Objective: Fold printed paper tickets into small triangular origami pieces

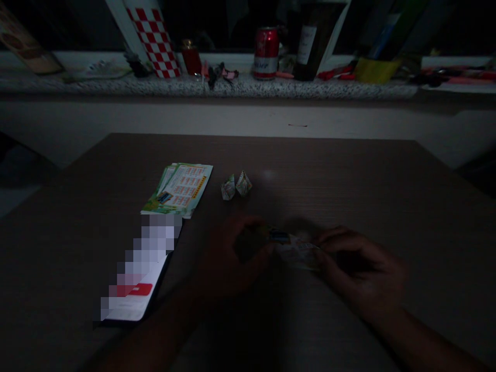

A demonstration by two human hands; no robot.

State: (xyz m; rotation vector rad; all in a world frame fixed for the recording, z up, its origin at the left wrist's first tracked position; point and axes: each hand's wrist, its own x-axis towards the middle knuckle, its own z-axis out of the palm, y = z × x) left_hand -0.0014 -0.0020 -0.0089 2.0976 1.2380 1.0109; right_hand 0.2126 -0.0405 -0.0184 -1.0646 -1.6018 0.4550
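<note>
Between my hands, just above the table, is a small printed paper card (pixel 296 249), held by its two ends. My left hand (pixel 234 253) pinches its left end between thumb and fingers. On the other end, my right hand (pixel 360 263) has thumb and forefinger closed. The dim light blurs the card, and I cannot tell how it is creased. Beyond my left hand stand two small folded paper pieces (pixel 236 186), side by side. Farther left lies a stack of printed calendar cards (pixel 180 188), green at the edges.
A phone with a lit screen (pixel 155 268) lies left of my left forearm, touching or close to the cards. Behind the wooden table (pixel 329 170), a speckled sill (pixel 232 90) bears a red can (pixel 266 54), a checkered container (pixel 155 41), a dark tube (pixel 313 46) and other small items.
</note>
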